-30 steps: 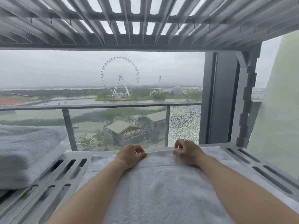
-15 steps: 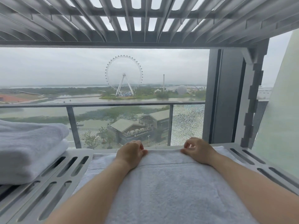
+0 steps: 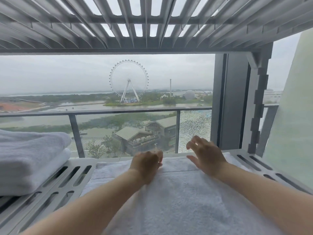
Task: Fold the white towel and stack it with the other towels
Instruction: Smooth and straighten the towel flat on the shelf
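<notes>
White towel (image 3: 169, 200) lies flat on the grey slatted shelf (image 3: 67, 180), stretching away between the person's forearms toward the shelf's far side. Left hand (image 3: 147, 164) sits curled at the towel's far edge; blur hides whether it pinches the hem. Right hand (image 3: 205, 156) hovers just above that edge, fingers spread, holding nothing. With at most one corner held, a fold could come out skewed, one side dragging behind. The folded stack (image 3: 30, 158) rests at the left, near enough that a careless sweep of cloth might nudge it askew.
</notes>
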Demonstrator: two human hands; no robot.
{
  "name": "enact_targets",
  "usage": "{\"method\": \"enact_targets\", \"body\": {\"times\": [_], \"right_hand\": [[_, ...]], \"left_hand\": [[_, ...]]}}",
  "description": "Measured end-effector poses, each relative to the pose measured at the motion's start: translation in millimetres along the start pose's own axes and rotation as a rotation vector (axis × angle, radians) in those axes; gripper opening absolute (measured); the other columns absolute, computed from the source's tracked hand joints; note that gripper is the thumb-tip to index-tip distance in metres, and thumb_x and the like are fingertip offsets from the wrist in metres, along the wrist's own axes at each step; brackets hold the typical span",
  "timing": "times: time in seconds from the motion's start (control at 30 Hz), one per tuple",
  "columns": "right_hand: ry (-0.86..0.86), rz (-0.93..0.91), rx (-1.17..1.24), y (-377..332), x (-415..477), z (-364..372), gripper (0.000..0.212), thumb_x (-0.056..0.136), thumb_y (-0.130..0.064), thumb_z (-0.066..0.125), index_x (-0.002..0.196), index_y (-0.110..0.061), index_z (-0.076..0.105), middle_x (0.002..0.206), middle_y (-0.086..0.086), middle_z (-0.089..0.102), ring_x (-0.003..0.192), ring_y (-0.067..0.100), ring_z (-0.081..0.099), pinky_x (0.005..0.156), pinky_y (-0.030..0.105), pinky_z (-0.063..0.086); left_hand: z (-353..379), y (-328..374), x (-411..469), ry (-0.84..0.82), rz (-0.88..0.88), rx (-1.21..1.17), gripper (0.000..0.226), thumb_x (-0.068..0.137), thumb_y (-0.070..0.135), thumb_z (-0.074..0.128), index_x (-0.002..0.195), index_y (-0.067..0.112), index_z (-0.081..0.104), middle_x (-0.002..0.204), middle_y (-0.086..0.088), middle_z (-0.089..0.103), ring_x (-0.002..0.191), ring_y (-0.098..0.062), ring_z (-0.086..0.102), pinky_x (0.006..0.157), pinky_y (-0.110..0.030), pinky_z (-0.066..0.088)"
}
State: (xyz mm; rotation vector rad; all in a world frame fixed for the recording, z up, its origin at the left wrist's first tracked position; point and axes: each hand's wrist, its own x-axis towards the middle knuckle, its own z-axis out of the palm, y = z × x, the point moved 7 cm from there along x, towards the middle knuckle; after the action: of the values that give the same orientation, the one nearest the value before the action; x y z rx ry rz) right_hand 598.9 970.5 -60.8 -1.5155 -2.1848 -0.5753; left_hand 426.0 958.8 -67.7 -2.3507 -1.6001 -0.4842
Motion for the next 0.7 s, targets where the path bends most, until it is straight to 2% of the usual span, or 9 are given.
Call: {"method": "enact_targets", "body": {"times": [0.07, 0.13, 0.23, 0.3, 0.43, 0.5, 0.57, 0.63, 0.7], "right_hand": [[-0.049, 0.077, 0.216, -13, -26, -6, 0.026, 0.088, -0.045, 0.049, 0.106, -0.026, 0.050, 0.112, -0.005, 0.051, 0.099, 0.016, 0.054, 0.077, 0.029, 0.042], [-0.289, 0.110, 0.350, -24, -54, 7, 0.038, 0.086, -0.055, 0.040, 0.114, -0.030, 0.048, 0.124, -0.010, 0.048, 0.114, 0.014, 0.048, 0.093, 0.034, 0.039], [-0.596, 0.043, 0.325, -28, -77, 27, 0.058, 0.089, -0.063, 0.024, 0.142, -0.039, 0.021, 0.153, -0.018, 0.012, 0.142, 0.005, 0.006, 0.114, 0.045, 0.000], [-0.612, 0.024, 0.329, -22, -72, 27, 0.055, 0.093, -0.059, 0.019, 0.144, -0.041, 0.014, 0.155, -0.018, 0.002, 0.141, 0.002, -0.004, 0.113, 0.047, -0.008], [-0.592, 0.016, 0.365, -22, -60, 22, 0.054, 0.095, -0.055, 0.016, 0.145, -0.035, 0.018, 0.156, -0.013, 0.007, 0.142, 0.005, 0.000, 0.114, 0.048, -0.004], [-0.520, 0.013, 0.398, -26, -62, 17, 0.055, 0.094, -0.056, 0.017, 0.145, -0.034, 0.021, 0.156, -0.011, 0.009, 0.142, 0.005, 0.002, 0.114, 0.046, -0.003], [-0.511, -0.019, 0.424, -30, -74, 16, 0.057, 0.092, -0.061, 0.016, 0.144, -0.037, 0.021, 0.156, -0.013, 0.008, 0.142, 0.004, 0.001, 0.113, 0.045, -0.004], [-0.588, -0.091, 0.388, -31, -92, 17, 0.058, 0.089, -0.066, 0.014, 0.143, -0.044, 0.014, 0.156, -0.015, 0.003, 0.142, 0.003, -0.003, 0.112, 0.045, -0.006], [-0.643, -0.118, 0.328, -17, -101, 14, 0.055, 0.089, -0.066, 0.015, 0.141, -0.049, 0.008, 0.155, -0.017, 0.000, 0.141, 0.002, -0.005, 0.113, 0.045, -0.008]], "left_hand": [[10, 12, -20, -0.138, -0.033, -0.218, 0.027, 0.096, 0.039, 0.038, 0.112, 0.023, 0.052, 0.119, -0.004, 0.061, 0.110, -0.025, 0.056, 0.091, -0.035, 0.043], [28, 23, -42, -0.357, -0.010, -0.254, 0.045, 0.095, 0.051, 0.028, 0.130, 0.026, 0.042, 0.142, -0.004, 0.042, 0.133, -0.025, 0.035, 0.108, -0.041, 0.029], [40, 18, -54, -0.467, -0.014, -0.126, 0.063, 0.090, 0.064, 0.021, 0.146, 0.038, 0.008, 0.158, 0.007, -0.001, 0.145, -0.018, -0.004, 0.114, -0.054, -0.001], [39, 14, -47, -0.455, -0.024, -0.116, 0.064, 0.089, 0.066, 0.020, 0.146, 0.040, 0.003, 0.157, 0.009, -0.005, 0.145, -0.015, -0.007, 0.113, -0.055, -0.003], [29, 12, -39, -0.453, -0.024, -0.064, 0.063, 0.091, 0.063, 0.019, 0.146, 0.039, 0.005, 0.158, 0.007, -0.003, 0.145, -0.016, -0.006, 0.112, -0.059, -0.003], [18, 17, -39, -0.358, -0.025, 0.039, 0.062, 0.092, 0.062, 0.016, 0.147, 0.037, 0.004, 0.157, 0.009, -0.006, 0.144, -0.018, -0.009, 0.110, -0.064, -0.005], [14, 28, -49, -0.306, -0.066, -0.064, 0.061, 0.091, 0.061, 0.014, 0.147, 0.036, 0.004, 0.157, 0.012, -0.006, 0.144, -0.017, -0.011, 0.109, -0.064, -0.005], [24, 40, -71, -0.392, -0.087, -0.202, 0.067, 0.087, 0.068, 0.013, 0.146, 0.038, 0.005, 0.156, 0.016, -0.006, 0.144, -0.013, -0.010, 0.109, -0.061, -0.005], [28, 45, -92, -0.469, -0.017, -0.141, 0.070, 0.084, 0.072, 0.014, 0.145, 0.040, 0.001, 0.156, 0.016, -0.007, 0.143, -0.010, -0.010, 0.111, -0.055, -0.007]]}}
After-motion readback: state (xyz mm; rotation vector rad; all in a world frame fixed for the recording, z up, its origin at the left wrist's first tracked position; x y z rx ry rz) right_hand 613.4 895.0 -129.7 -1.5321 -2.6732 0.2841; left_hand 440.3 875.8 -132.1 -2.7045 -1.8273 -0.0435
